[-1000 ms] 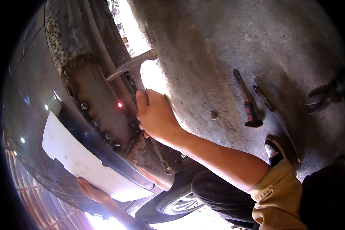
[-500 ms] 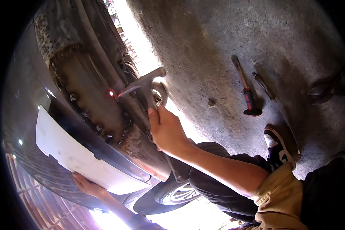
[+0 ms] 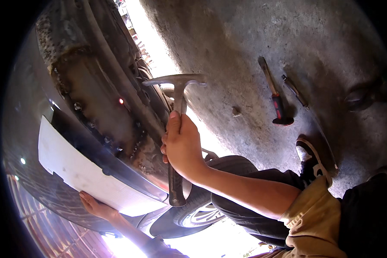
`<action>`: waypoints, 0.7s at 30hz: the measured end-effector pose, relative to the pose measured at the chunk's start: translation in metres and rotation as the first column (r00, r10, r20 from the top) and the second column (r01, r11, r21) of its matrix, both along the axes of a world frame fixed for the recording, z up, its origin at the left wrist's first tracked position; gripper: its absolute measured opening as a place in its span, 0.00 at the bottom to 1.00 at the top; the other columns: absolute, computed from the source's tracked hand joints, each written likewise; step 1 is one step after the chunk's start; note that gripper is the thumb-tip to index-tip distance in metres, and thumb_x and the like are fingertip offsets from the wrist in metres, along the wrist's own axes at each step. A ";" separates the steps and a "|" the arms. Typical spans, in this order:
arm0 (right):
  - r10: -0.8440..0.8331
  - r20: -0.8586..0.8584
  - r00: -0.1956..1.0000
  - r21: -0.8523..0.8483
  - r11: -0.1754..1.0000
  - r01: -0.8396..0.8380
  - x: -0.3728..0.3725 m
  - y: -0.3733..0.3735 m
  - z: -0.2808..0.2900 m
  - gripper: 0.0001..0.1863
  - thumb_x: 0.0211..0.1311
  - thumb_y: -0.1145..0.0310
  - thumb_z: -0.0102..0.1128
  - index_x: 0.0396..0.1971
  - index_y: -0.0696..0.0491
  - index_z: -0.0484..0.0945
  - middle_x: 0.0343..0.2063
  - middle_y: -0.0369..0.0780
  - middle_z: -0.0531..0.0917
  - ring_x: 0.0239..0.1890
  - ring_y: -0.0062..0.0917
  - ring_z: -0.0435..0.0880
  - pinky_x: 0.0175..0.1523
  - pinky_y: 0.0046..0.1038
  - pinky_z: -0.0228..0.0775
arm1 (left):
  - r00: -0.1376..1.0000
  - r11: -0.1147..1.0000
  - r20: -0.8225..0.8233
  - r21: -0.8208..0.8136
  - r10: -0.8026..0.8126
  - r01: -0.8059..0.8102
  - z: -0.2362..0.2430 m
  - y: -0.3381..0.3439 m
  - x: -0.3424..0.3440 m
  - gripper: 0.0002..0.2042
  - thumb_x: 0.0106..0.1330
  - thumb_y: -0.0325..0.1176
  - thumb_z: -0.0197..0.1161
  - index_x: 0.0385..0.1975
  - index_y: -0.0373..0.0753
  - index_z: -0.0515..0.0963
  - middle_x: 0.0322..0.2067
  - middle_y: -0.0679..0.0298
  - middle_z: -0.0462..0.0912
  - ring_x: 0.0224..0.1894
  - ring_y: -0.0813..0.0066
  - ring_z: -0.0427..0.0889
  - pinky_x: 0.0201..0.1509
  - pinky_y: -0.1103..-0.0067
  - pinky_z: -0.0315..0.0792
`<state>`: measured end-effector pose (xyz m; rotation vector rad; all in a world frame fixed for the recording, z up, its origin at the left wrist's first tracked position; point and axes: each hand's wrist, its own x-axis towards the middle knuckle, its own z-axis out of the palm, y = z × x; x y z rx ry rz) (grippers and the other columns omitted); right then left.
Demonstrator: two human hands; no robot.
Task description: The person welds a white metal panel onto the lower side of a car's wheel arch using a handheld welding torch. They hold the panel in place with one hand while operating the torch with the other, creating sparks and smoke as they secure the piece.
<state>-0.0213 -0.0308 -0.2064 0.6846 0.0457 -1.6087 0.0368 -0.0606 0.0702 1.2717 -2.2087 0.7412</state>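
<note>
A steel hammer (image 3: 172, 79) is gripped by its shaft in my right hand (image 3: 180, 146), head uppermost, held over the stripped car panel (image 3: 86, 96). That panel shows welded, scorched edges, pitted spots and a small red glowing spot (image 3: 121, 101). Below it, a white strip (image 3: 90, 167) lies along the dark glossy bodywork (image 3: 28, 124). My left hand (image 3: 99, 208) rests on the strip's lower edge, fingers extended and slightly apart against the bodywork.
On the concrete floor (image 3: 223, 47) lie a red-and-black handled chisel (image 3: 277, 107), a thin tool with a long cord (image 3: 294, 90) and a small lump (image 3: 235, 111). A wheel (image 3: 198, 215) is beside my bent leg. My shoe (image 3: 309, 161) is at the right.
My right hand and the hammer have shifted right, and the hammer has turned so its shaft stands more upright in the picture. My left hand stays at the white strip's edge.
</note>
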 end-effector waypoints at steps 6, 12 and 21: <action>-0.044 -0.370 0.928 0.072 0.995 0.076 0.016 -0.010 0.002 0.17 0.73 0.63 0.45 0.27 0.61 0.69 0.20 0.59 0.76 0.30 0.58 0.78 0.32 0.49 0.67 | 1.000 0.999 0.005 -0.042 0.009 -0.009 0.001 0.000 0.002 0.34 0.71 0.57 0.46 0.62 0.29 0.64 0.57 0.48 0.71 0.53 0.60 0.77 0.52 0.68 0.74; 0.009 -0.407 0.913 0.026 1.000 0.002 0.013 -0.005 0.008 0.17 0.72 0.63 0.45 0.27 0.61 0.69 0.21 0.59 0.76 0.29 0.59 0.77 0.32 0.51 0.66 | 0.999 1.000 0.029 -0.021 0.017 -0.016 -0.006 0.002 -0.003 0.34 0.71 0.56 0.45 0.63 0.29 0.64 0.58 0.47 0.69 0.55 0.60 0.76 0.54 0.68 0.73; 0.013 -0.433 0.901 -0.059 0.997 -0.042 0.009 -0.009 0.002 0.18 0.74 0.56 0.42 0.29 0.56 0.65 0.14 0.37 0.70 0.12 0.20 0.72 0.13 0.28 0.63 | 0.999 0.998 0.042 -0.059 -0.035 0.038 -0.007 -0.002 -0.001 0.30 0.71 0.55 0.46 0.57 0.31 0.69 0.51 0.49 0.74 0.48 0.65 0.79 0.46 0.70 0.75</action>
